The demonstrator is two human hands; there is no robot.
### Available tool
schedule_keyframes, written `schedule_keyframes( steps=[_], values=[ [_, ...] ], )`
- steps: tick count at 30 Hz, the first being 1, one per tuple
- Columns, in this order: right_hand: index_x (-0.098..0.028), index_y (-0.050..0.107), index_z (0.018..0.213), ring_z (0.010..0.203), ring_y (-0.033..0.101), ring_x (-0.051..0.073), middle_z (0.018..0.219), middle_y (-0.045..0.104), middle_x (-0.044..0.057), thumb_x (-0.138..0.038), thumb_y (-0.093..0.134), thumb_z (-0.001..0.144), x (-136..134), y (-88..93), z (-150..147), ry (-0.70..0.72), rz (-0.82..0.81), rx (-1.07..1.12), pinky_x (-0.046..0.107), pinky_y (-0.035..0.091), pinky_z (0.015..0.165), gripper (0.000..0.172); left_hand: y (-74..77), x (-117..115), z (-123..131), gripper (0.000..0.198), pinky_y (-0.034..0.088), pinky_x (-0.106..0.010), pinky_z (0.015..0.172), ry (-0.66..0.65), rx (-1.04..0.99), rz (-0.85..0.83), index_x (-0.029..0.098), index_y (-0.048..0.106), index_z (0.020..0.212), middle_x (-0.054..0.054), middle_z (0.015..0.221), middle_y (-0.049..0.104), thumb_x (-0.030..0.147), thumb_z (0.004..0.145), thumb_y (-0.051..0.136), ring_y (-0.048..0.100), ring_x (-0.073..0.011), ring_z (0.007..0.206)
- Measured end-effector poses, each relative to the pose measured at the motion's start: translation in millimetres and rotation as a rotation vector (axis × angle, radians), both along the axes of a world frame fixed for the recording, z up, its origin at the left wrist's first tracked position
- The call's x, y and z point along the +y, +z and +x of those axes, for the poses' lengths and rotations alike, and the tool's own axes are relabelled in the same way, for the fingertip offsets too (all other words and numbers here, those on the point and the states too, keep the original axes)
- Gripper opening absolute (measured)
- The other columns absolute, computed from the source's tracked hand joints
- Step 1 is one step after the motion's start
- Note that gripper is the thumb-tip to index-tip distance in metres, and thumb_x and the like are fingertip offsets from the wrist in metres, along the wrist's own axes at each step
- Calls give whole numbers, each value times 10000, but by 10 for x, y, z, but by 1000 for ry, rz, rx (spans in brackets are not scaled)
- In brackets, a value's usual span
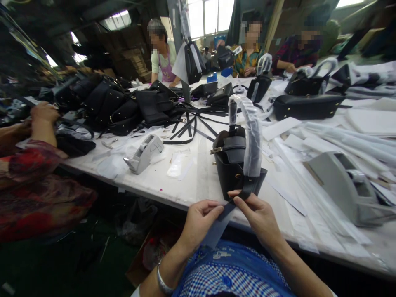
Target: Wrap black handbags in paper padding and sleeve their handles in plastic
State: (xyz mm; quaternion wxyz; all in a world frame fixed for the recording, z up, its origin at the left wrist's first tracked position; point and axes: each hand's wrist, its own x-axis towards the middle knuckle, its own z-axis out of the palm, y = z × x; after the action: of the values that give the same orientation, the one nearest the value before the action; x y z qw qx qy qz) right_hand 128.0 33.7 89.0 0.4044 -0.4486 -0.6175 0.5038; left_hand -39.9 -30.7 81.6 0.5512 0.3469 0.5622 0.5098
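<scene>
A small black handbag (230, 163) stands upright at the near edge of the white table (192, 181). Its handle (252, 136) is wrapped in white foam sheet. Below the bag, my left hand (199, 220) pinches a thin translucent strip (218, 229) that hangs over my lap. My right hand (258, 214) pinches the black strap end (247, 190) at the bag's base, where the strip meets it. Both hands are closed on these pieces.
A grey tape dispenser (144, 153) sits left of the bag, a larger one (348, 185) at right. Loose black straps (188, 126) and piled black bags (105, 105) lie behind. White paper strips (328, 140) cover the right side. Other people work along the left and far edges.
</scene>
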Motion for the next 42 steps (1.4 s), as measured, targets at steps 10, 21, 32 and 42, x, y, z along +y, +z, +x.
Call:
schedule_keyframes(
  steps=[10, 21, 32, 42],
  values=[
    [-162, 733, 1118, 1015, 668, 284, 1091, 727, 120, -564, 474, 961, 103, -60, 282, 54, -138, 209, 405, 539, 903, 504, 270, 498, 343, 292, 548, -293, 746, -60, 48, 212, 156, 747, 931, -74, 892, 767, 427, 829, 714, 705, -215, 822],
    [-173, 726, 776, 513, 527, 150, 554, 589, 1, -551, 653, 839, 165, 182, 239, -58, -23, -100, 268, 406, 511, 390, 112, 555, 431, 298, 487, -235, 679, 17, 21, 242, 156, 668, 949, -39, 859, 703, 441, 862, 674, 633, -152, 773],
    [-178, 704, 708, 527, 573, 161, 517, 590, -4, -537, 681, 826, 101, 100, 76, -129, -89, 63, 278, 463, 573, 378, -45, 258, 513, 290, 508, -258, 742, 101, -54, 186, 167, 669, 938, -37, 842, 723, 431, 830, 720, 672, -181, 811],
    [-156, 721, 698, 517, 570, 156, 515, 617, 20, -547, 719, 788, 109, -17, -22, -134, -137, 143, 266, 462, 558, 402, -8, 172, 421, 193, 526, -250, 702, 171, 559, 544, 218, 747, 1032, -56, 859, 675, 255, 936, 584, 642, -164, 779]
  ],
)
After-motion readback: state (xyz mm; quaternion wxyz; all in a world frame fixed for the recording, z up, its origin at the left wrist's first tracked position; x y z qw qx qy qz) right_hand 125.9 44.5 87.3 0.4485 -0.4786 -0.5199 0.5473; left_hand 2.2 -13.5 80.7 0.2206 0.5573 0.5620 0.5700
